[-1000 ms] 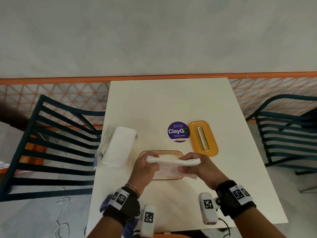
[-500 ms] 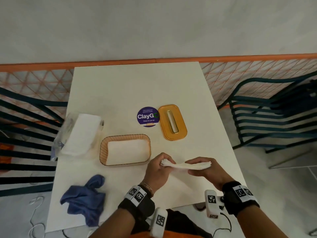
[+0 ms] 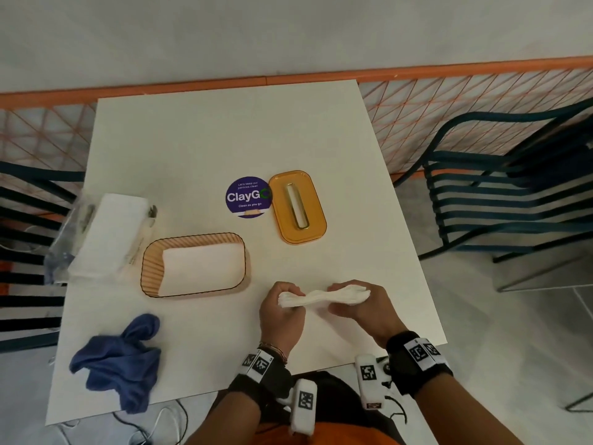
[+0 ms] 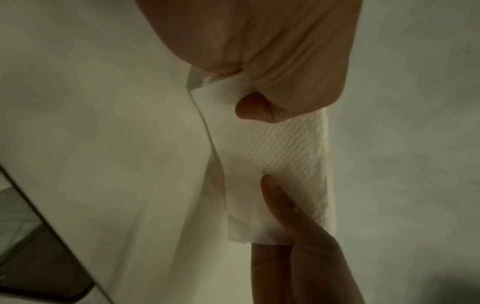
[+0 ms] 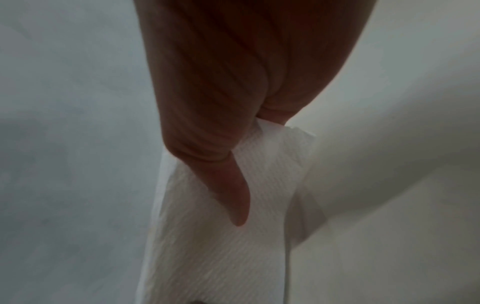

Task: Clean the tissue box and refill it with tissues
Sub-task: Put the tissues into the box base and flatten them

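Note:
Both hands hold a small stack of white tissues [image 3: 316, 297] above the table's near right part. My left hand [image 3: 282, 308] pinches its left end and my right hand [image 3: 359, 301] grips its right end. The embossed tissues [image 4: 270, 156] fill the left wrist view, and the right wrist view shows the same tissues [image 5: 226, 236] under curled fingers. The orange tissue box base [image 3: 150, 268] stands open to the left, with a white tissue stack [image 3: 200, 268] inside. Its orange lid [image 3: 279, 210] with a slot lies behind, to the right.
A plastic-wrapped tissue pack [image 3: 106, 239] sits at the table's left edge. A crumpled blue cloth [image 3: 118, 361] lies near the front left corner. A purple round sticker [image 3: 248, 197] is beside the lid. Dark slatted chairs [image 3: 507, 200] flank the white table [image 3: 224, 133].
Both hands carried the tissues from over the box base to the near right of it. The base now shows its tissue stack. The head view shifted, revealing the blue cloth.

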